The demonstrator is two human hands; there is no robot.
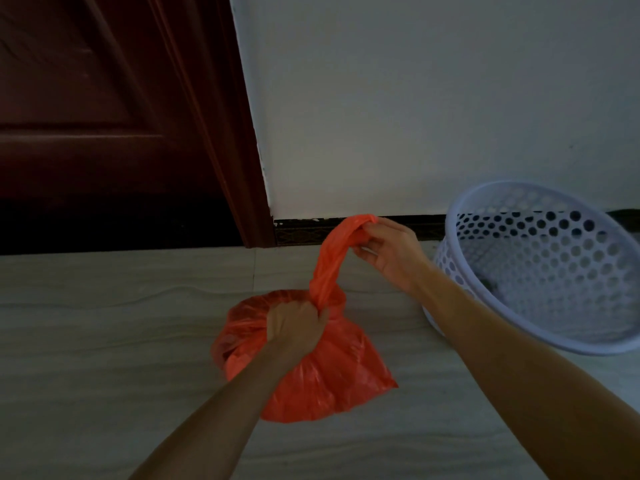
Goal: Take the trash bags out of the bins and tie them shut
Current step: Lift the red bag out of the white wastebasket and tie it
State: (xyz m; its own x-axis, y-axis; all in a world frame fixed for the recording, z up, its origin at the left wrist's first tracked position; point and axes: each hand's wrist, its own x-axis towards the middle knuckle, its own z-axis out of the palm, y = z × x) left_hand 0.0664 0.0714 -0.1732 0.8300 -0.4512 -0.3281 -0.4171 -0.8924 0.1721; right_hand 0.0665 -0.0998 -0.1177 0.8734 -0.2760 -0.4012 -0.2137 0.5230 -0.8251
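Dark red-brown panelled door (104,116) stood at left, its frame (242,150) meeting a plain white wall (415,98). Dark patterned skirting (304,230) ran along the wall base. Pale grey veined floor tiles (121,323).

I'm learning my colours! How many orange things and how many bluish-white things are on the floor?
Orange: 1, the trash bag, gripped at its neck by the left hand while the right hand pinches its twisted top.
Bluish-white: 1, the holey bin, with no bag in it.
Total: 2
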